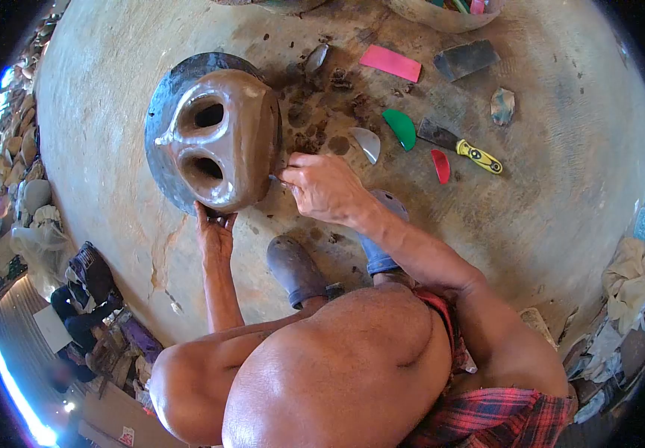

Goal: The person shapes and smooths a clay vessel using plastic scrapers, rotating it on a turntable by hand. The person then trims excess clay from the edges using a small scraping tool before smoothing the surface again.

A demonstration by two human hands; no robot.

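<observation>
A wet brown clay vessel (251, 142) with two oval openings, each with a smooth raised rim, rests on a dark round board (162, 160). At the board's near edge is my left hand (216, 233), its thumb up and its fingers curled beneath, gripping the edge close to the clay. My right hand (319, 183) is closed in a pinch beside the vessel's right wall. A small pale tip shows at its fingertips, close to the clay; most of what it pinches is hidden.
Right of the vessel lie a pink strip (390, 63), a dark block (466, 60), a green half-disc (399, 129), a clear scraper (366, 144), a red piece (440, 166) and a yellow-handled putty knife (479, 157). A basin (442, 16) stands at the top. My shoes (295, 270) are near the vessel.
</observation>
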